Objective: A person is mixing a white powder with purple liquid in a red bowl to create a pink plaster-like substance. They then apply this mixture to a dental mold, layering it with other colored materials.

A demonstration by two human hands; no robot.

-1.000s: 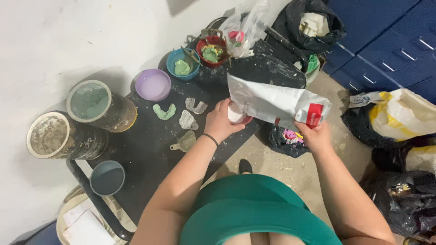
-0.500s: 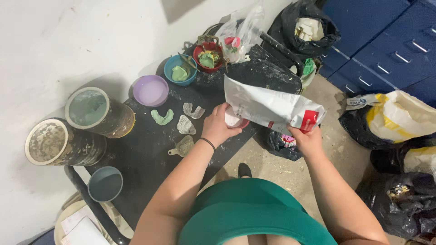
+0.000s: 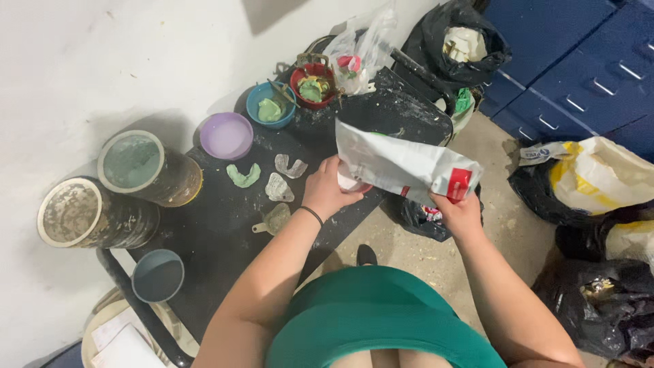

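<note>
Centre of frame: right hand (image 3: 462,212) clamped on the lower corner of a white foil powder bag with a red patch (image 3: 402,165), tilted mouth-down toward a small pink-rimmed cup (image 3: 351,184). Left hand (image 3: 327,189) closed around that cup, over the edge of the black dusty work table (image 3: 204,225).

Risks, as judged:
- bag mouth wider than cup; a steep tilt could dump powder past the rim
- cup held at table edge; spill would reach the floor
- pale dental moulds (image 3: 279,187) just left could get dusted
</note>
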